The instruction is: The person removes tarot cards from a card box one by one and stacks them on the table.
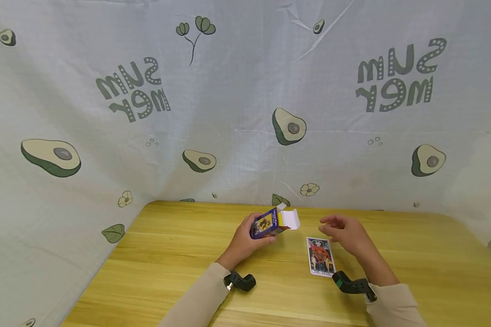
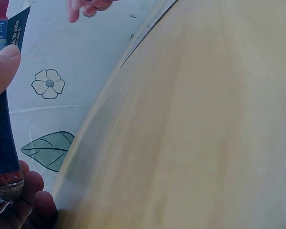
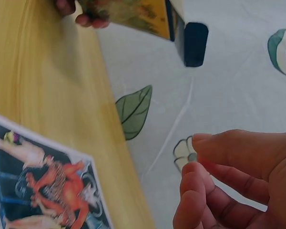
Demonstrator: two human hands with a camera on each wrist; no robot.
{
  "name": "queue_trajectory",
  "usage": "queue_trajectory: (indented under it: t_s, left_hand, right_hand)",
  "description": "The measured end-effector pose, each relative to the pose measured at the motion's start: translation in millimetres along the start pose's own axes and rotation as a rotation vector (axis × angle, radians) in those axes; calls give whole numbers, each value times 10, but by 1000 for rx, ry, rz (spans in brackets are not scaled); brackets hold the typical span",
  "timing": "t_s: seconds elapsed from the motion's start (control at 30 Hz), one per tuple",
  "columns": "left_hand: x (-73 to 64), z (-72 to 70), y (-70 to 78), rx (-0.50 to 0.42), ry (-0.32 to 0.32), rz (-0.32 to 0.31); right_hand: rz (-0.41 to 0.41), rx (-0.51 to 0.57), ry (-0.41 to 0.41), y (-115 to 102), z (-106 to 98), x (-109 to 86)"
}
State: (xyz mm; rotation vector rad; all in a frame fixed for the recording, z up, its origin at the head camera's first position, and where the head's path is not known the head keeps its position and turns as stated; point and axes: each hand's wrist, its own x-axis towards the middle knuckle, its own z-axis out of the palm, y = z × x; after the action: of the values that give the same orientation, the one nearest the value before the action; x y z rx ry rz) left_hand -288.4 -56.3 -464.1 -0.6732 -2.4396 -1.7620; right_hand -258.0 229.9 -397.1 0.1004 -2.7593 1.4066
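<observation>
My left hand (image 1: 244, 241) grips a dark blue tarot card box (image 1: 263, 224), tilted above the table. Its white end flap (image 1: 291, 219) stands open toward the right. In the left wrist view the thumb (image 2: 5, 67) lies across the box's side, with fingertips curled at its lower end. A tarot card (image 1: 321, 257) with a red horned figure lies face up on the table. Just beyond that card hovers my right hand (image 1: 348, 234). Its thumb and fingers are loosely bent, with nothing between them in the right wrist view.
The wooden table (image 1: 163, 254) has rounded far corners. Behind it hangs a pale cloth (image 1: 237, 100) printed with avocados, leaves and lettering, reaching down to the table's far edge. Each wrist wears a black camera mount (image 1: 240, 281).
</observation>
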Motion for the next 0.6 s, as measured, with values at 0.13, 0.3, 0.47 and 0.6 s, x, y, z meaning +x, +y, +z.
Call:
queue_trajectory:
  t_s: [0.13,0.3,0.47,0.6]
  left_hand:
    - [5,6,-14,5,2,2]
    - [4,6,-21,3,3,5]
    - [2,6,-14,0,3,4]
    - [0,6,-18,-1,2,3]
  right_hand:
    - [-30,49,-19,-105,-1,5]
    - [-54,74,-19,-228,16,10]
    - [-78,84,-4,-311,39,35]
    - [-99,104,-2,-385,60,47]
